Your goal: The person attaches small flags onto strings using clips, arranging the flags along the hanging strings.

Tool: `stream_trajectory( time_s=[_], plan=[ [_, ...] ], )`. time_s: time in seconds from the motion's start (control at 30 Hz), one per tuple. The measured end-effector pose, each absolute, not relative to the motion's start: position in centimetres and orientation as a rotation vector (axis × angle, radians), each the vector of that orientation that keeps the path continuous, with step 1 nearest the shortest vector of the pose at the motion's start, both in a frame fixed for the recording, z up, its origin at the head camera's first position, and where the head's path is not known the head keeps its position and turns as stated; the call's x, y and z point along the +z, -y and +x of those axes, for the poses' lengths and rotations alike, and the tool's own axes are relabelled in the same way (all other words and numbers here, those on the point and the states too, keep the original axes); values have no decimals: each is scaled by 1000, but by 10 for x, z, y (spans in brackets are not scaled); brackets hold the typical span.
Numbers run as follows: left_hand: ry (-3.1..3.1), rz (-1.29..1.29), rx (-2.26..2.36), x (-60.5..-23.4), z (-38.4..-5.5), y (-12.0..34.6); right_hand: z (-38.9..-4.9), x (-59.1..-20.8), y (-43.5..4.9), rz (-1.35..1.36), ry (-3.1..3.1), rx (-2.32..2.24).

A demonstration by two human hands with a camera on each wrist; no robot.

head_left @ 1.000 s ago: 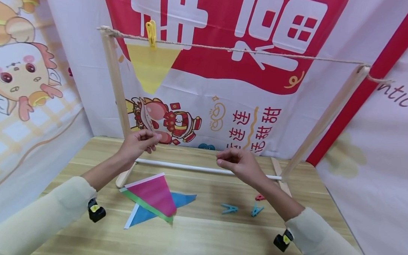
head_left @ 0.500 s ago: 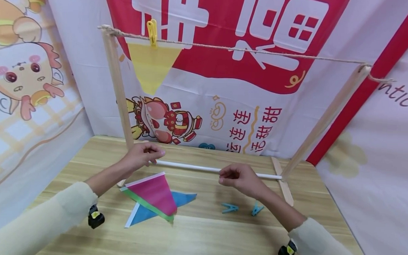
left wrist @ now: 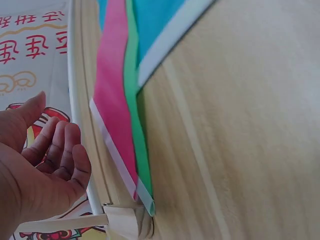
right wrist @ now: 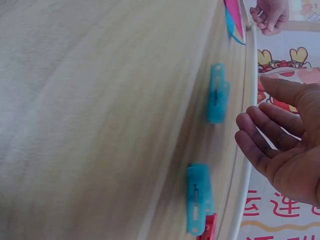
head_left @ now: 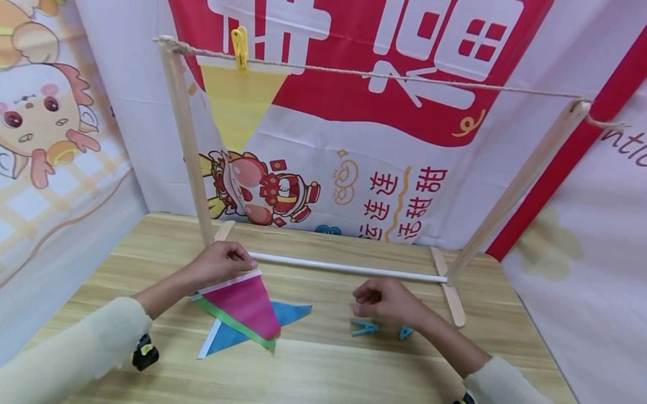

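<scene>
My left hand (head_left: 222, 264) hovers by the white-edged top of a pink triangular pennant (head_left: 247, 303), its fingers loosely curled around nothing in the left wrist view. Under the pink one lie a green pennant (head_left: 233, 322) and a blue pennant (head_left: 228, 339). My right hand (head_left: 386, 300), also holding nothing, hangs over the table beside a teal clothespin (head_left: 364, 328), thumb apart from its bent fingers. Another teal clothespin (right wrist: 197, 197) lies nearer the wrist, with part of a red clothespin (right wrist: 207, 227) next to it; the arm hides the red one in the head view.
A rope (head_left: 360, 71) stretches between two wooden posts (head_left: 186, 138). From its left part hangs a yellow pennant (head_left: 241, 104) under a yellow clothespin (head_left: 240, 47). A white rod (head_left: 348, 267) joins the posts low down, and a printed cloth (head_left: 326, 136) hangs behind.
Both hands have come down from above the white rod, the left towards the pink pennant, the right towards the teal clothespins. The pennants and teal clothespins have stayed in place.
</scene>
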State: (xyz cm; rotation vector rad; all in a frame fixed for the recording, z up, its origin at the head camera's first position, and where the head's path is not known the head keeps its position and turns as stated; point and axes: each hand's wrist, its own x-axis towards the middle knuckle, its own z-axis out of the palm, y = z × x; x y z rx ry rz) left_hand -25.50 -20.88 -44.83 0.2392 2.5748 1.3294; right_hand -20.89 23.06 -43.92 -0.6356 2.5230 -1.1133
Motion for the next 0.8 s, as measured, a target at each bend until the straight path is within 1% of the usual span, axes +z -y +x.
stream_trajectory(
  time_s=[0.2, 0.43, 0.8],
  plan=[
    [-2706, 338, 1142, -455, -252, 211, -205, -446, -233, -649, -2525, -1018],
    [-2808, 419, 965, -456, -248, 209, -201, -450, -237, -651, -2549, -983],
    [-2777, 329, 876, -459, -248, 215, -196, -451, -235, -699, -2576, -928]
  ],
)
